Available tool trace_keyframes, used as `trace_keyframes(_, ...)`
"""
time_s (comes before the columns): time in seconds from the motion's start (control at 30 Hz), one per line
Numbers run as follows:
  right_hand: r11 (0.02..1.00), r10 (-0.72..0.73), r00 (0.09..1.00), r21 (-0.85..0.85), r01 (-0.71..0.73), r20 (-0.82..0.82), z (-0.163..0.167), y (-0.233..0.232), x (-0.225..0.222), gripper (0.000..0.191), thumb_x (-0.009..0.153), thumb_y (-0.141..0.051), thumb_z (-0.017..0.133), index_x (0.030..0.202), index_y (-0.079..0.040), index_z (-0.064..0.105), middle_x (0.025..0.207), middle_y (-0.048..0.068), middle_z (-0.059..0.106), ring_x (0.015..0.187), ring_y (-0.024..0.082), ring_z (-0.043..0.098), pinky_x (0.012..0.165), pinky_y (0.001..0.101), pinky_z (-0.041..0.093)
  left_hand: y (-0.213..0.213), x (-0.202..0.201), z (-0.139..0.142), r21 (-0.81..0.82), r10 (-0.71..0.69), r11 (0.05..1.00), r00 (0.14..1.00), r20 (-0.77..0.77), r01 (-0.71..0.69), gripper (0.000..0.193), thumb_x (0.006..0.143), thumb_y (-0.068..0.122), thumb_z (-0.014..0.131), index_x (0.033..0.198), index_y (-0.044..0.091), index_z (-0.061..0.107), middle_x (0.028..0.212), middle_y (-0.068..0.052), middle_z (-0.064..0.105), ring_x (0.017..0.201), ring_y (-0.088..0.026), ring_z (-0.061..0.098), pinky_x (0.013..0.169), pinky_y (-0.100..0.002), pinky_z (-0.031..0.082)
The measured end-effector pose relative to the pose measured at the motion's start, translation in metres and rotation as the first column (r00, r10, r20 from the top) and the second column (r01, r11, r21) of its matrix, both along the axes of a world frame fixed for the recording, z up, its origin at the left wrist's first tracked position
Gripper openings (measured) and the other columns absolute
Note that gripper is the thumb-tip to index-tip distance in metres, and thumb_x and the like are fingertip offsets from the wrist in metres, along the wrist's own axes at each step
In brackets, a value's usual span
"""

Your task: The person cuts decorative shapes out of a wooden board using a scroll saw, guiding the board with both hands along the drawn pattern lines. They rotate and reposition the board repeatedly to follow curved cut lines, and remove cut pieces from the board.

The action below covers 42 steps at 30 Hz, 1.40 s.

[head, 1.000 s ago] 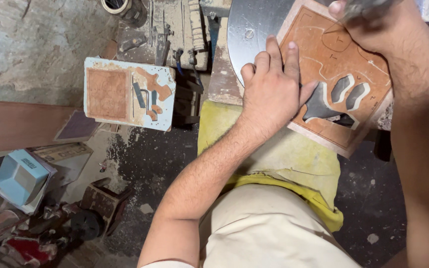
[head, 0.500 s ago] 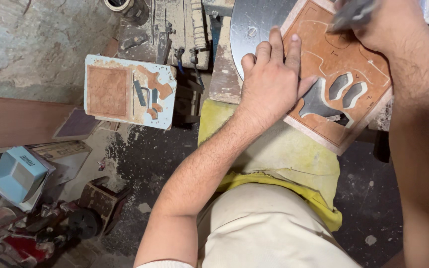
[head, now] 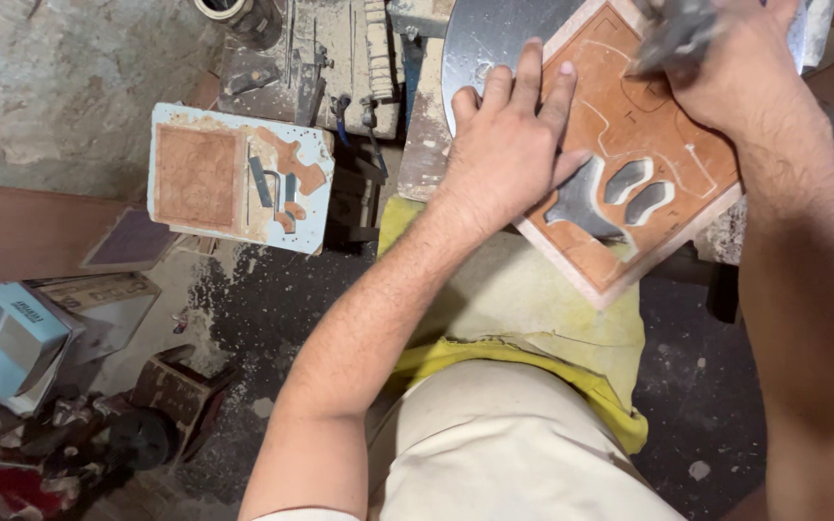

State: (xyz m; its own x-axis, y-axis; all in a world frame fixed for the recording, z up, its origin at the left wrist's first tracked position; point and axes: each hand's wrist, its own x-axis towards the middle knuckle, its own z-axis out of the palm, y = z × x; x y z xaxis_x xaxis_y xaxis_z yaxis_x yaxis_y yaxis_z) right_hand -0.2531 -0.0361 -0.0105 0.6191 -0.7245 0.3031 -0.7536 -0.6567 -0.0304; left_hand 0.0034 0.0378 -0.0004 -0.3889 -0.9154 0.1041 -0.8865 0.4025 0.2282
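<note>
Two bare hands are at work here, and we look down on them from above. Our left hand lies flat with its fingers spread out, pressing down on the left corner of a square reddish-brown wooden board with a pale edge. This board sits tilted like a diamond on a round shiny metal table, up at the top of the view, just above our lap. We see thin lines drawn on the board, and some curvy holes are already cut out of it near its lower corner. Our right hand is at the top corner of the board, closed around a blurry grey thing. We cannot tell what that grey thing is. A yellow cloth lies over our lap under the board. To the left, well apart from our hands, a second square board with a pale blue rim and brown cut pieces rests on a dusty wooden bench. Sawdust covers the dark floor below it. Far down on the left we see a small light blue box among other dusty junk.
</note>
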Motion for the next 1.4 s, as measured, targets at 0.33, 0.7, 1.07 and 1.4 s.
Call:
trace_keyframes(0.33,0.946,-0.223,0.963,0.273,0.175,0.153,-0.022,-0.006,-0.007,0.021,0.106,-0.019,0.061,0.123,-0.008,0.067,0.102,0.015,0.067,0.100,0.035,0.063,0.093,0.0561,0.044,-0.012,0.014,0.003,0.006,-0.057,0.998,0.998,0.012,0.057,0.087,0.089,0.062,0.071,0.154,0.011,0.046,0.159,-0.022,0.033,0.130,-0.036,0.044,0.098,-0.055,0.036)
trace_keyframes(0.7,0.972,-0.157,0.987,0.173,0.159,-0.027,-0.050,-0.010,-0.026,0.021,0.107,-0.012,0.065,0.127,-0.008,0.073,0.097,0.001,0.077,0.121,0.018,0.069,0.123,0.0584,0.018,-0.032,0.016,0.018,0.166,-0.128,0.981,0.982,0.141,0.104,0.089,0.089,0.057,0.071,0.160,0.017,0.033,0.165,-0.018,0.021,0.139,-0.042,0.034,0.106,-0.065,0.030)
trace_keyframes(1.07,0.971,-0.068,0.985,0.237,0.030,0.157,-0.046,-0.004,-0.038,0.022,0.095,-0.005,0.055,0.107,-0.011,0.072,0.117,0.007,0.074,0.119,0.025,0.062,0.129,0.0495,0.019,-0.045,0.015,0.013,0.108,-0.133,0.986,0.987,0.087,0.123,0.084,0.088,0.036,0.075,0.159,0.016,0.035,0.164,-0.013,0.027,0.145,-0.040,0.030,0.109,-0.070,0.026)
trace_keyframes(1.4,0.981,-0.046,0.986,0.195,0.014,0.159,-0.021,0.003,-0.017,0.018,0.105,-0.013,0.062,0.120,-0.011,0.072,0.117,0.007,0.069,0.127,0.026,0.057,0.128,0.0524,0.019,-0.054,0.013,-0.004,-0.052,-0.087,0.994,0.991,0.102,0.092,0.065,0.097,0.016,0.060,0.159,0.023,0.039,0.162,-0.005,0.037,0.144,-0.034,0.037,0.112,-0.075,0.018)
